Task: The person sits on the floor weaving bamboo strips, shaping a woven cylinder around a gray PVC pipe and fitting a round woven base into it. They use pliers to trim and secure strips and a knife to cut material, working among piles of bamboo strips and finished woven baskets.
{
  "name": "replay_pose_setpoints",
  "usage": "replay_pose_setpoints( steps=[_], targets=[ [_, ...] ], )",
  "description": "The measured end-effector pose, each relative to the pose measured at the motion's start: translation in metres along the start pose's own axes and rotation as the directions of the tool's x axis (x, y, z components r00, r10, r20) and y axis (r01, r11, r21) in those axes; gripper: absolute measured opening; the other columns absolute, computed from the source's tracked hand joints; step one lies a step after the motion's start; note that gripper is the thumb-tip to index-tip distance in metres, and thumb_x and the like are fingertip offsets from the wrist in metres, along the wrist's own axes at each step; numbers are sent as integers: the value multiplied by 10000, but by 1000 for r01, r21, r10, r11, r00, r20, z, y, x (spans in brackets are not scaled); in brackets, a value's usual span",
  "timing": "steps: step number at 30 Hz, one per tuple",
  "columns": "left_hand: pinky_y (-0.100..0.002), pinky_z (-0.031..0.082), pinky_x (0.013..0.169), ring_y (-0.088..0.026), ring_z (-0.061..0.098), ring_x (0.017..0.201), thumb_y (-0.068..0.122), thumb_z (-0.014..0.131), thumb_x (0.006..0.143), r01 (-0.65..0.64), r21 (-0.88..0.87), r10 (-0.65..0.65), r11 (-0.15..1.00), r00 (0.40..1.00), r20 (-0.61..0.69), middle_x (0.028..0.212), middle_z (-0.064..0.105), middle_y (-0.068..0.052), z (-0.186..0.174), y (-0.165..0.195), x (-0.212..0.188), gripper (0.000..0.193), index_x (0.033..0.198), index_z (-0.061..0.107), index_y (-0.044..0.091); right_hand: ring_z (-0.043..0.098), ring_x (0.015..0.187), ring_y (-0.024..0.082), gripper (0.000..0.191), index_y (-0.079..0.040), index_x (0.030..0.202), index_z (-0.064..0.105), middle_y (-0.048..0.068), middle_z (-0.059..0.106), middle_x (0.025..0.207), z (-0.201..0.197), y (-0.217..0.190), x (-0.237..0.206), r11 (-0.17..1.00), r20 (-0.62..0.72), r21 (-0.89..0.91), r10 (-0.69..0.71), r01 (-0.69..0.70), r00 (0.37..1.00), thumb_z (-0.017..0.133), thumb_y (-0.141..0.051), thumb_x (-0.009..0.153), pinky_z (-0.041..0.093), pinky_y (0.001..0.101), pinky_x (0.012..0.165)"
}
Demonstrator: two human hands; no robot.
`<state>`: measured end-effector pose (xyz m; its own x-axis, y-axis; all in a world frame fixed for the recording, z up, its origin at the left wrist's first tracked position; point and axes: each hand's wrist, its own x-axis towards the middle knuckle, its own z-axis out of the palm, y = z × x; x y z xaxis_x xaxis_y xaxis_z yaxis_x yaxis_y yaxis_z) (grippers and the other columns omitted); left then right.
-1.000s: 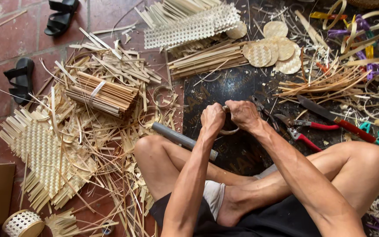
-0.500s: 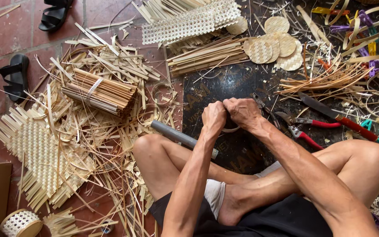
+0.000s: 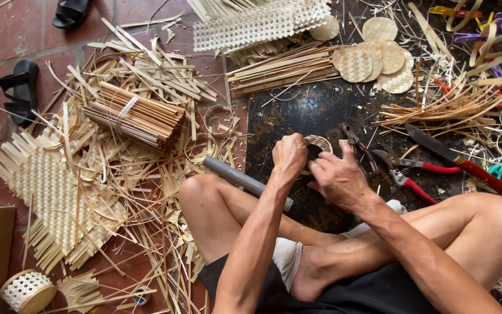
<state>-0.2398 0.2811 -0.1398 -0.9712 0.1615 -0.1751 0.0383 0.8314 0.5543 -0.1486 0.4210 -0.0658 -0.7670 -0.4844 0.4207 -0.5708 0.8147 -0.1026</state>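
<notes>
Seeing a small woven ring [image 3: 319, 143] over the dark mat [image 3: 297, 113], pinched between both hands: left hand [image 3: 289, 156] fisted on its near edge, right hand [image 3: 337, 177] fingers curled on its side. Grey pipe [image 3: 240, 179] lies under the left forearm. Small woven basket [image 3: 26, 289] at bottom left, contents not visible to me.

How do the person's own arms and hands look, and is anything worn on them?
Both arms are bare up to the picture's lower edge: no sleeves show. The left hand and right hand wear no gloves, and I see no watch, bracelet or ring on either. The forearms are lean, with tendons showing.
</notes>
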Motion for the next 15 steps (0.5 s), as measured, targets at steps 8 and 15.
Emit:
replay_pose_setpoints(
  steps=[8, 15],
  targets=[
    [-530, 564, 739, -447, 722, 863, 324, 641, 960, 40, -13, -40, 999, 999, 29, 889, 719, -276, -2, 6, -1, 360, 863, 752, -5, 652, 788, 246, 126, -74, 761, 642, 83, 601, 680, 22, -1, -6, 993, -15, -90, -80, 78, 997, 638, -149, 862, 439, 563, 1086],
    [-534, 565, 726, -454, 721, 856, 274, 630, 959, 4, -15, -4, 1000, 1000, -5, 890, 719, -279, 0, 4, -1, 314, 863, 752, 0, 646, 641, 249, 123, -96, 694, 619, 81, 595, 587, 28, 5, -11, 995, 122, -21, -90, 94, 988, 587, -77, 811, 477, 492, 1053]
  ],
)
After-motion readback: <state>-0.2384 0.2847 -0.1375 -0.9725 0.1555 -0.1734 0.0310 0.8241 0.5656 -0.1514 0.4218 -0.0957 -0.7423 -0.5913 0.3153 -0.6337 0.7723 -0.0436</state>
